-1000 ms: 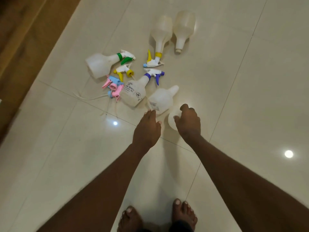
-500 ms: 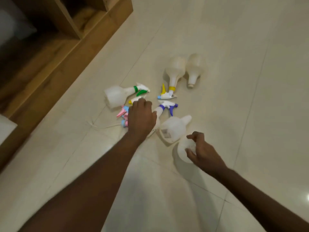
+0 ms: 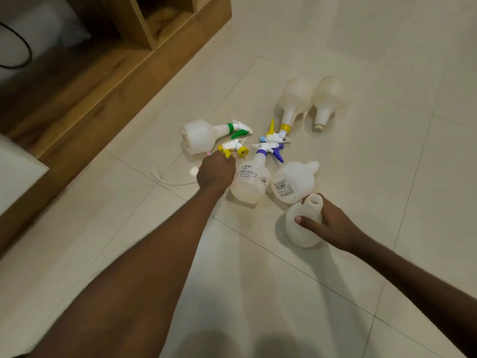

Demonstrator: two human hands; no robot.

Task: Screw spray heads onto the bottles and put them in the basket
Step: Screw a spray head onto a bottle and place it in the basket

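On the pale tiled floor (image 3: 335, 254), the right hand (image 3: 327, 223) held an uncapped white bottle (image 3: 305, 226) upright, thumb across its front and fingers wrapped round its shoulder, the open neck facing up. Just beyond it lay a labelled bottle without a head (image 3: 294, 182), and beside that a printed bottle with a blue spray head (image 3: 251, 180). The left hand (image 3: 215, 173) was down among the loose spray heads, its fingers curled under and hidden; whether they gripped anything I cannot tell. A loose yellow spray head (image 3: 233, 148) lay touching its knuckles, and a thin white dip tube (image 3: 170, 179) trailed out to the left. Farther off were a bottle with a green head (image 3: 204, 135), a bottle with a yellow head (image 3: 294, 102), and another bare bottle (image 3: 326, 99) beside it. A wooden shelf unit (image 3: 144, 29) ran along the upper left.
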